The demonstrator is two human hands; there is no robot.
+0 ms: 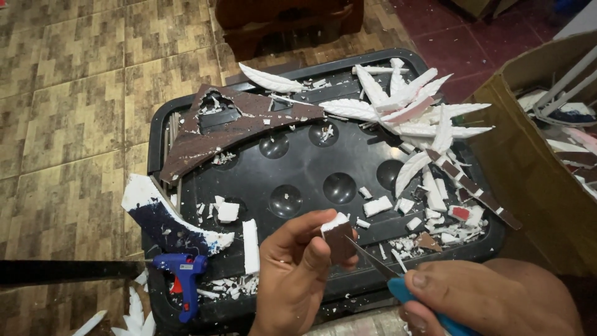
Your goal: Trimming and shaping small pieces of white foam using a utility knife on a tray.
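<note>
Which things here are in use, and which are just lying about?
In use:
left hand
foam piece, held in the left hand
right hand
knife, blade tip at the foam piece

Lying about:
glue gun
leaf-shaped foam cutouts
brown curved panel
foam scraps
black tray
cardboard box

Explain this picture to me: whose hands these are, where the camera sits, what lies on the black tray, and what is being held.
There is no machine here: one person works with bare hands, and the single camera sits on their head, looking down. The left hand pinches a small foam piece, white with a brown face. The right hand grips a blue-handled knife, its blade tip touching that piece. Below lies a black tray with round dimples, carrying white foam feathers, a brown curved panel and scraps. A blue glue gun lies at its left corner.
</note>
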